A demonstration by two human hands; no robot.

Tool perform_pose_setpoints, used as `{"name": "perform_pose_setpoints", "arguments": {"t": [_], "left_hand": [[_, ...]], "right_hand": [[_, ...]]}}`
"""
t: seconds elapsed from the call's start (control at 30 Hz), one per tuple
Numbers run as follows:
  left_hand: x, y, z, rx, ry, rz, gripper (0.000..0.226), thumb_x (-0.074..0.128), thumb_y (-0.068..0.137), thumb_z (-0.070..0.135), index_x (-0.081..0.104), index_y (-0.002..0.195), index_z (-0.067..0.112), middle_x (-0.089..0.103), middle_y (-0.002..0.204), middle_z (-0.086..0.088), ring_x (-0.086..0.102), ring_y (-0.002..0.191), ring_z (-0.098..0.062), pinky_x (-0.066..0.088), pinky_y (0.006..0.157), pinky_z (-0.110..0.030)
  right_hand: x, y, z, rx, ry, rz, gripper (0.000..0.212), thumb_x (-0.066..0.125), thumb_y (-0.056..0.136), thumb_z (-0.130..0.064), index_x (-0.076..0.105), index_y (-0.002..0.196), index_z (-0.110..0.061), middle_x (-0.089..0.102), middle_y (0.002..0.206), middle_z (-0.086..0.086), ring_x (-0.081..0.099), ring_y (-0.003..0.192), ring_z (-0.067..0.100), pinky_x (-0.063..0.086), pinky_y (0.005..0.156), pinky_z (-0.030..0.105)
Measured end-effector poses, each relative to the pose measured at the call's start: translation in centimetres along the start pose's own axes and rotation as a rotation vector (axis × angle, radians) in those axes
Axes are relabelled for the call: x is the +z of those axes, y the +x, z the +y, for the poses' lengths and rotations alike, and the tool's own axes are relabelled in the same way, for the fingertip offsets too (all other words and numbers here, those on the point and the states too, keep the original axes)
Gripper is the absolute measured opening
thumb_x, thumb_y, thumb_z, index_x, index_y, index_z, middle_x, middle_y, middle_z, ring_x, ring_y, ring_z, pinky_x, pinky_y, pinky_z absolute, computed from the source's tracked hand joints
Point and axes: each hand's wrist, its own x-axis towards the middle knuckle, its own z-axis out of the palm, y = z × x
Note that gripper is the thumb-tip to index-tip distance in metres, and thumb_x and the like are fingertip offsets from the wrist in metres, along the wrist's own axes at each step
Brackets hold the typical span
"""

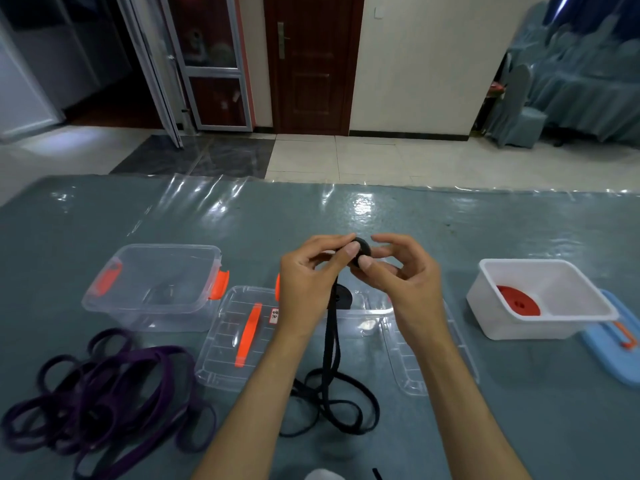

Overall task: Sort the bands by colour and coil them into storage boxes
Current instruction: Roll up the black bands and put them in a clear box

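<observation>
Head view: both hands (311, 268) (398, 271) pinch one black band (330, 341); three boxes (156, 271)

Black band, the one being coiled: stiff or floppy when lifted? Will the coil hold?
Probably floppy: the black band hangs limp from both hands and its tail lies in loose loops on the table. The coil likely unwinds if released, since fingers pinch it.
</observation>
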Motion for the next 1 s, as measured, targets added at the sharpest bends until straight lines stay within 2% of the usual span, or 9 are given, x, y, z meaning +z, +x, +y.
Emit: {"name": "perform_pose_setpoints", "arguments": {"t": [0.07, 0.17, 0.3, 0.47, 0.63, 0.73, 0.83, 0.93, 1.0], "left_hand": [[-0.1, 0.1, 0.3, -0.004, 0.009, -0.02, 0.017, 0.082, 0.091, 0.015, 0.083, 0.103, 0.026, 0.082, 0.102, 0.002, 0.078, 0.102, -0.019, 0.061, 0.097, -0.041], [0.0, -0.1, 0.6, 0.032, -0.02, 0.017, 0.019, 0.086, 0.087, 0.015, 0.079, 0.101, 0.024, 0.081, 0.1, -0.001, 0.078, 0.1, -0.019, 0.062, 0.09, -0.03], [0.4, -0.7, 0.1, 0.083, -0.065, 0.036, 0.01, 0.085, 0.087, 0.018, 0.082, 0.093, 0.025, 0.078, 0.107, -0.004, 0.076, 0.104, -0.023, 0.061, 0.093, -0.035], [0.2, -1.0, -0.1, 0.018, -0.016, -0.135, 0.037, 0.08, 0.092, 0.023, 0.076, 0.127, 0.029, 0.071, 0.116, 0.0, 0.071, 0.117, -0.023, 0.056, 0.105, -0.038], [-0.5, -0.6, -0.3, 0.067, 0.13, -0.21, 0.036, 0.07, 0.1, 0.015, 0.071, 0.135, 0.023, 0.065, 0.108, -0.004, 0.068, 0.109, -0.028, 0.056, 0.104, -0.049], [-0.2, -0.6, -0.1, 0.07, 0.162, -0.249, 0.036, 0.067, 0.103, 0.014, 0.069, 0.138, 0.023, 0.066, 0.115, 0.0, 0.068, 0.114, -0.026, 0.056, 0.104, -0.045], [0.2, -0.2, 0.6, 0.042, 0.09, -0.135, 0.028, 0.069, 0.102, 0.019, 0.068, 0.128, 0.029, 0.073, 0.121, 0.005, 0.07, 0.119, -0.019, 0.056, 0.101, -0.034], [0.2, 0.1, 1.2, 0.072, 0.023, -0.018, 0.016, 0.075, 0.098, 0.019, 0.07, 0.11, 0.027, 0.077, 0.108, 0.003, 0.075, 0.106, -0.019, 0.057, 0.091, -0.024], [-0.1, 0.2, 1.3, 0.103, 0.035, -0.007, 0.013, 0.079, 0.095, 0.019, 0.075, 0.104, 0.028, 0.079, 0.103, 0.002, 0.076, 0.102, -0.02, 0.059, 0.088, -0.026]], "right_hand": [[-0.1, 0.0, -0.3, -0.011, -0.086, -0.014, 0.027, 0.086, 0.086, -0.017, 0.076, 0.111, -0.018, 0.078, 0.106, 0.009, 0.078, 0.099, 0.032, 0.063, 0.089, 0.046], [-0.1, 0.1, -0.7, 0.002, -0.117, -0.028, 0.017, 0.088, 0.084, -0.02, 0.075, 0.096, -0.019, 0.079, 0.106, 0.008, 0.077, 0.099, 0.028, 0.064, 0.079, 0.039], [0.1, 0.1, -0.9, -0.016, -0.043, -0.008, 0.017, 0.087, 0.084, -0.01, 0.074, 0.095, -0.015, 0.079, 0.102, 0.012, 0.077, 0.095, 0.033, 0.064, 0.085, 0.045], [0.0, 0.3, -1.0, 0.027, 0.089, 0.052, 0.016, 0.082, 0.088, -0.008, 0.071, 0.099, -0.01, 0.078, 0.105, 0.017, 0.077, 0.103, 0.037, 0.063, 0.089, 0.042], [-0.7, 0.8, -1.4, 0.081, -0.001, 0.026, 0.02, 0.088, 0.084, -0.021, 0.07, 0.087, -0.013, 0.079, 0.105, 0.015, 0.076, 0.105, 0.03, 0.06, 0.087, 0.029], [-0.8, 1.1, -1.3, 0.032, -0.064, 0.061, 0.021, 0.088, 0.084, -0.022, 0.072, 0.095, -0.013, 0.079, 0.099, 0.013, 0.077, 0.099, 0.033, 0.06, 0.087, 0.031], [-0.6, 1.1, -1.2, 0.016, -0.033, 0.005, 0.021, 0.084, 0.089, -0.023, 0.073, 0.106, -0.015, 0.078, 0.104, 0.01, 0.077, 0.101, 0.031, 0.063, 0.084, 0.035], [-0.5, 1.2, -1.2, 0.067, 0.003, -0.076, 0.019, 0.087, 0.087, -0.025, 0.072, 0.093, -0.015, 0.078, 0.11, 0.012, 0.077, 0.106, 0.033, 0.063, 0.086, 0.04], [-0.5, 1.5, -1.4, 0.073, -0.01, -0.084, 0.022, 0.09, 0.082, -0.026, 0.071, 0.087, -0.016, 0.079, 0.106, 0.013, 0.077, 0.102, 0.032, 0.063, 0.085, 0.036]]}}
